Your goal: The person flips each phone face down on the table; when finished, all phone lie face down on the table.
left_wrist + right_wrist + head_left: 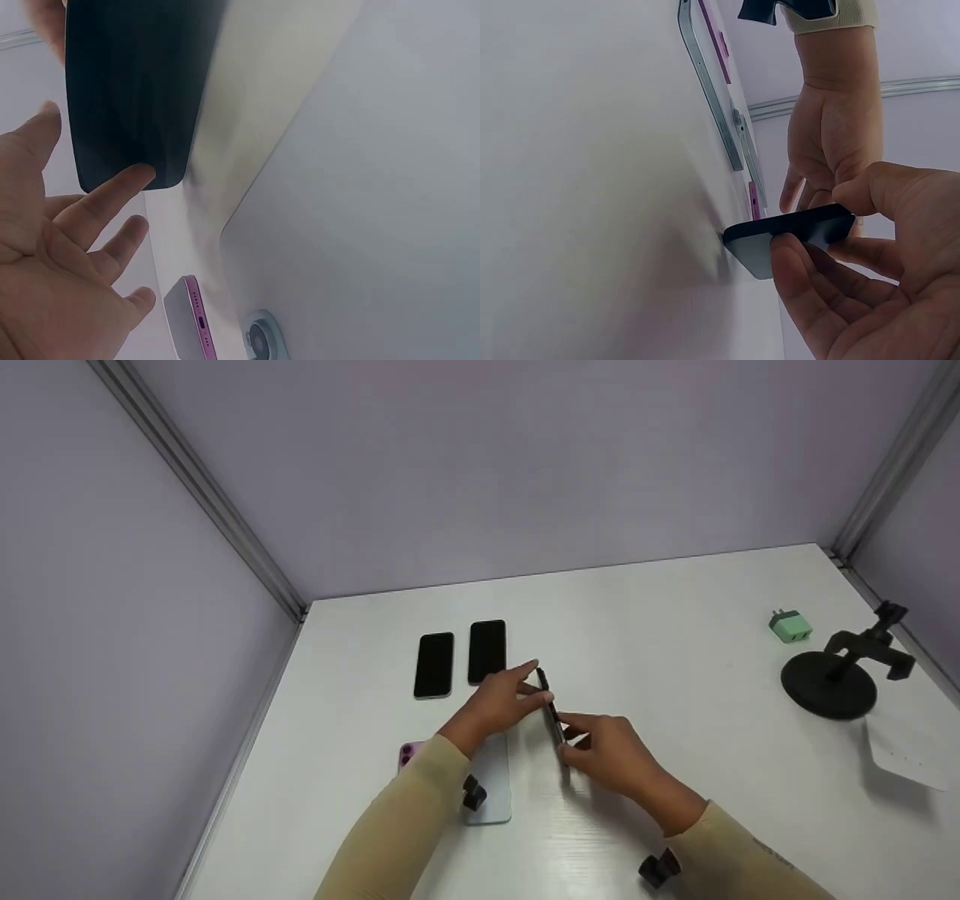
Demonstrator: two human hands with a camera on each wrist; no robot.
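A black phone (552, 718) stands on its long edge on the white table (675, 607), mid-table. My right hand (600, 746) pinches its near end, thumb on one face and fingers on the other; the right wrist view shows this grip on the phone (791, 225). My left hand (510, 701) lies against the phone's left side near the far end. In the left wrist view its fingers (105, 199) are straight, the index tip touching the phone's dark face (127, 90).
Two black phones (434, 664) (487, 651) lie flat side by side at the back left. A pale silver phone (495, 780) and a pink phone (409, 753) lie under my left forearm. Right side: green charger (789, 626), black stand (831, 681), white card (907, 750).
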